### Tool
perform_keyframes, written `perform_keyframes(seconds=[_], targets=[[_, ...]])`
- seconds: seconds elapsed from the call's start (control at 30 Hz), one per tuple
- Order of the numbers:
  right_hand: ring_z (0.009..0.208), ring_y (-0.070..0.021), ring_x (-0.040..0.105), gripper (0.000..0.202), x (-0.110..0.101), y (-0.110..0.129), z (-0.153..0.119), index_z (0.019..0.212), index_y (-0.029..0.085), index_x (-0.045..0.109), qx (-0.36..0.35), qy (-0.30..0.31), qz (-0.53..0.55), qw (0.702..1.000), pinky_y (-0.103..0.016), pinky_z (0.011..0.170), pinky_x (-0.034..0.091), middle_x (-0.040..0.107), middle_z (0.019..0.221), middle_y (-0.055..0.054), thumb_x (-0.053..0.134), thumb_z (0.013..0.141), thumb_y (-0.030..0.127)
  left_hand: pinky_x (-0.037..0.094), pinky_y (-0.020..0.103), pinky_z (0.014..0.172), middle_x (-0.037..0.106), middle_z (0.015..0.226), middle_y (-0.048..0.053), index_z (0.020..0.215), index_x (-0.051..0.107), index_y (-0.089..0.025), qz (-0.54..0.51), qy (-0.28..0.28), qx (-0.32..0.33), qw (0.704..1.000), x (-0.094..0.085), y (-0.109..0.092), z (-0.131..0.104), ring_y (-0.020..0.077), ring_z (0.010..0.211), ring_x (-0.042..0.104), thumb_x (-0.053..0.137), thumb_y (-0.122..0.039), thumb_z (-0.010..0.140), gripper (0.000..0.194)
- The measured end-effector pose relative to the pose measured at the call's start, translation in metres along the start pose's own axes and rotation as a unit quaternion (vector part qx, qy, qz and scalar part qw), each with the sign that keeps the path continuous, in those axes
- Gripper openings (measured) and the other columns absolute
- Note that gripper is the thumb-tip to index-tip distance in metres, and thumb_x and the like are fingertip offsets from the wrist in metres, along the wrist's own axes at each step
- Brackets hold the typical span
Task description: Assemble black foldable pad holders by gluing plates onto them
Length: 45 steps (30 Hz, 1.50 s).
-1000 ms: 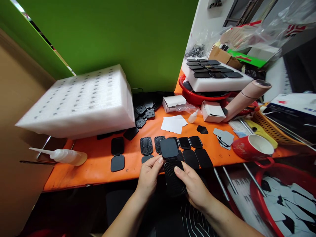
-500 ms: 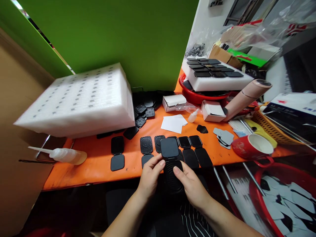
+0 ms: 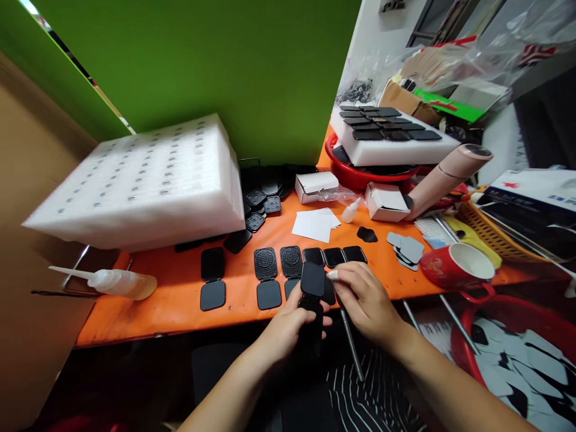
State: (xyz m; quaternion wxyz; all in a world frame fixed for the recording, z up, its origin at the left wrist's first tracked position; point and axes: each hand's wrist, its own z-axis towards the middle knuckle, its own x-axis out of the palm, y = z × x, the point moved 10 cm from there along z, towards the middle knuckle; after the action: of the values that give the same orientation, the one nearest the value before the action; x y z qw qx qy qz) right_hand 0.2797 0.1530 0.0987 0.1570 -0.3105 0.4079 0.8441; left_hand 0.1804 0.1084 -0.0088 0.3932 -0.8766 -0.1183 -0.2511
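A green panel (image 3: 225, 66) fills the far background, and in front of it an orange table (image 3: 157, 312) runs across the scene. A big white foam block (image 3: 135, 192) rests at the table's far left. At the near right, a red basin (image 3: 458, 342) below the table holds grey-white and black sheets. At the far right, white foam (image 3: 382, 159) bearing rows of black pieces rests on another red basin (image 3: 369, 179).

The left hand (image 3: 285, 327) is closed around a black hinged piece (image 3: 312, 280), thumb in front and fingers behind, holding it in the middle at the near edge of the table. The right hand (image 3: 369, 300) is just to its right, fingers bent and thumb near them, tips beside the piece's upper right edge; whether they grip anything cannot be told.

A pink flask (image 3: 443, 183) leans at the right, with a red mug (image 3: 436, 267) nearer. A squeeze bottle (image 3: 121, 285) lies at the left. Opened hinged pieces (image 3: 269, 294) lie in a row behind and left of the hands. Farther back are two white boxes (image 3: 316, 189), white paper (image 3: 315, 225) and grey cut sheets (image 3: 406, 249). Smallest is a little white bottle (image 3: 350, 213) between the paper and the right-hand box
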Motion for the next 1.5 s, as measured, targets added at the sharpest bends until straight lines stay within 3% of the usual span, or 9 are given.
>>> perform_keyframes(seconds=[0.13, 0.27, 0.5, 0.87, 1.2, 1.33, 1.5], targets=[[0.084, -0.0181, 0.051, 0.022, 0.018, 0.018, 0.013, 0.105, 0.023, 0.055, -0.096, 0.103, 0.006, 0.99, -0.033, 0.072, 0.046, 0.058, 0.091, -0.006, 0.044, 0.088, 0.014, 0.048, 0.029, 0.063, 0.059, 0.095, 0.004, 0.13, 0.039, -0.029, 0.047, 0.025, -0.031, 0.998, 0.012, 0.005, -0.005, 0.0173, 0.073, 0.063, 0.049, -0.011, 0.057, 0.076], [0.075, -0.0154, 0.051, 0.021, 0.038, 0.018, 0.01, 0.1, 0.02, 0.059, -0.109, 0.203, 0.014, 0.973, -0.028, 0.064, 0.044, 0.058, 0.086, -0.006, 0.041, 0.091, 0.019, 0.047, 0.027, 0.06, 0.057, 0.096, 0.003, 0.13, 0.039, -0.03, 0.052, 0.054, -0.042, 0.996, 0.017, 0.007, -0.008, 0.0174, 0.075, 0.062, 0.048, -0.012, 0.056, 0.077], [0.069, -0.014, 0.05, 0.023, 0.048, 0.019, 0.003, 0.093, 0.019, 0.063, -0.144, 0.289, -0.057, 0.945, -0.025, 0.059, 0.041, 0.057, 0.082, -0.006, 0.04, 0.091, 0.021, 0.046, 0.025, 0.055, 0.056, 0.09, 0.003, 0.122, 0.046, -0.027, 0.071, 0.089, -0.059, 0.992, 0.019, 0.01, -0.01, 0.0161, 0.071, 0.06, 0.046, -0.012, 0.059, 0.065], [0.07, -0.0158, 0.049, 0.024, 0.048, 0.02, -0.011, 0.098, 0.019, 0.061, -0.205, 0.262, -0.104, 0.937, -0.026, 0.06, 0.04, 0.058, 0.08, -0.006, 0.039, 0.089, 0.016, 0.042, 0.025, 0.054, 0.052, 0.087, 0.001, 0.113, 0.046, -0.023, 0.123, 0.091, -0.054, 0.987, 0.024, 0.005, -0.014, 0.0141, 0.066, 0.057, 0.046, -0.012, 0.059, 0.055], [0.066, -0.014, 0.044, 0.017, 0.063, 0.014, -0.013, 0.093, 0.02, 0.059, -0.196, 0.342, -0.121, 0.911, -0.024, 0.053, 0.032, 0.052, 0.077, -0.002, 0.043, 0.088, 0.016, 0.04, 0.024, 0.053, 0.055, 0.077, 0.0, 0.091, 0.049, -0.019, 0.182, 0.084, -0.04, 0.979, 0.024, 0.005, -0.015, 0.0124, 0.061, 0.054, 0.045, -0.01, 0.058, 0.035], [0.07, -0.0147, 0.047, 0.017, 0.064, 0.018, -0.011, 0.094, 0.019, 0.058, -0.205, 0.366, -0.124, 0.899, -0.024, 0.053, 0.034, 0.054, 0.079, -0.003, 0.043, 0.089, 0.014, 0.04, 0.024, 0.051, 0.056, 0.077, 0.0, 0.089, 0.049, -0.019, 0.182, 0.084, -0.042, 0.979, 0.024, 0.004, -0.013, 0.0121, 0.059, 0.053, 0.045, -0.008, 0.057, 0.034], [0.073, -0.0161, 0.047, 0.019, 0.057, 0.032, -0.01, 0.095, 0.018, 0.058, -0.269, 0.327, -0.133, 0.896, -0.026, 0.055, 0.038, 0.058, 0.091, -0.006, 0.041, 0.089, 0.015, 0.042, 0.026, 0.053, 0.058, 0.078, 0.0, 0.093, 0.052, -0.02, 0.141, 0.091, -0.072, 0.983, 0.023, 0.007, -0.014, 0.0138, 0.06, 0.057, 0.047, -0.008, 0.057, 0.038]])
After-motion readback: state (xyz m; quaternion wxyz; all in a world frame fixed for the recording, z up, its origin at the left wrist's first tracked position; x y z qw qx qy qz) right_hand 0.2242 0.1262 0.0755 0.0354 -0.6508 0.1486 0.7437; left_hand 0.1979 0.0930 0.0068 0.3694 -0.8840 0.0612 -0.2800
